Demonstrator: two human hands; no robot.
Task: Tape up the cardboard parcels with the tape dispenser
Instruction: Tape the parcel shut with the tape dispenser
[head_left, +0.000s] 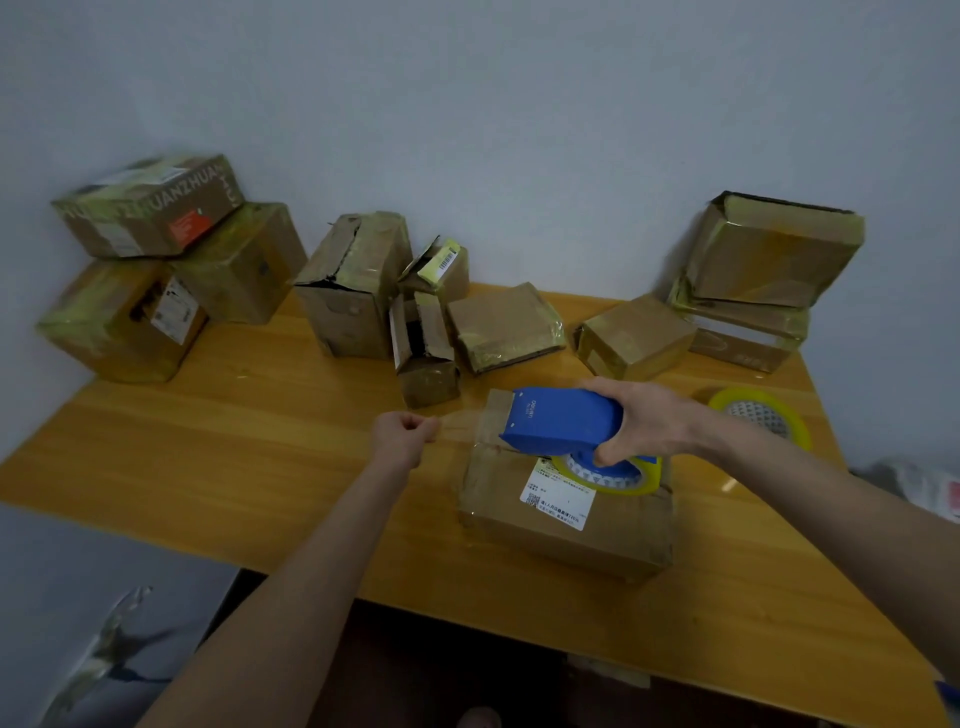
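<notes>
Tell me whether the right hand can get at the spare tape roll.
Probably not yet: the spare tape roll lies just beyond the wrist, unobstructed, but the right hand grips the tape dispenser.

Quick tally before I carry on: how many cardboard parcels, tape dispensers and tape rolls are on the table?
Cardboard parcels: 11, the parcel being taped plus about ten parcels along the wall; the right-hand stack is hard to separate.
Tape dispensers: 1, the blue dispenser in the right hand.
Tape rolls: 2, the roll in the dispenser and the loose roll.
Total: 14.
</notes>
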